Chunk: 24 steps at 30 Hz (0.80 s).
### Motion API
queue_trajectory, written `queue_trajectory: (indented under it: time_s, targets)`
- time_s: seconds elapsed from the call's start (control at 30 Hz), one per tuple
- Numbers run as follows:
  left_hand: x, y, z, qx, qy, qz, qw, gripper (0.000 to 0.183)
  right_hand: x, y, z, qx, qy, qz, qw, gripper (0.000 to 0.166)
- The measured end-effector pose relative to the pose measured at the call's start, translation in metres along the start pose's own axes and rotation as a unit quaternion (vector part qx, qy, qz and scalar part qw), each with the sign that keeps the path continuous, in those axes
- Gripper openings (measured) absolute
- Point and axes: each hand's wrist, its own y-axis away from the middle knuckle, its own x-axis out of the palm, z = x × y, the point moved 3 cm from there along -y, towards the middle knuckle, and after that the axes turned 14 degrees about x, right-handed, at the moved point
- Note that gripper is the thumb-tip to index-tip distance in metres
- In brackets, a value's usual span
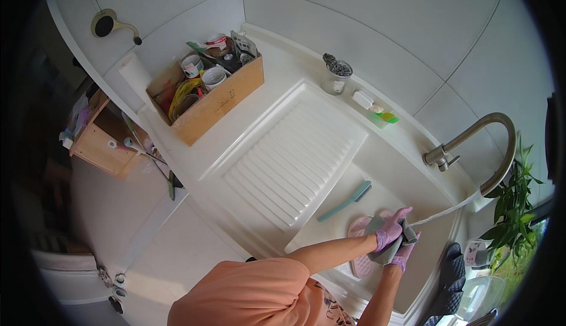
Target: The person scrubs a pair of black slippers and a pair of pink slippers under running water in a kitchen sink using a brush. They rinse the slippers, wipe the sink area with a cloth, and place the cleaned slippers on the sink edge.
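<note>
Both of my hands wear thin pink gloves and are inside the white sink basin [409,293]. My left hand [391,229] and my right hand [403,255] grip a grey-green cloth [384,252] between them. A stream of water runs from the curved metal faucet [475,124] down to the hands and cloth. Under my left hand and the cloth, pink slippers [362,267] lie on the basin floor, partly covered. A teal long-handled brush [349,202] rests in the basin to the left of the slippers, its bristles towards the faucet side.
A ribbed washboard slope [287,162] adjoins the basin. On the back ledge are a clear cup with metal scourers [337,80], white soap [362,99] and a green holder [384,119]. A cardboard box of containers [221,100] stands at left. Dark quilted slippers [452,277] and a plant [515,206] are at right.
</note>
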Motion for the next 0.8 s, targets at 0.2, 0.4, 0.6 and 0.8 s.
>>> queue_trajectory:
  time_s: [0.2, 0.4, 0.6, 0.8]
  targets:
    - [0.022, 0.028, -0.015, 0.022, -0.185, 0.126, 0.974, 0.024, -0.048, -0.011, 0.022, -0.008, 0.034, 0.017, 0.999, 0.041]
    - [-0.009, 0.043, -0.017, 0.157, -0.371, 0.056, 0.914, 0.024, -0.078, -0.044, -0.008, -0.002, 0.038, 0.055, 0.998, 0.041]
    - [-0.028, -0.032, -0.007, -0.120, -0.109, -0.144, 0.976, 0.028, 0.004, -0.014, -0.009, 0.041, 0.067, -0.008, 0.997, 0.053]
    - [0.016, 0.020, -0.011, 0.003, -0.267, 0.055, 0.962, 0.026, -0.016, -0.012, 0.010, 0.029, -0.103, 0.021, 0.994, 0.053]
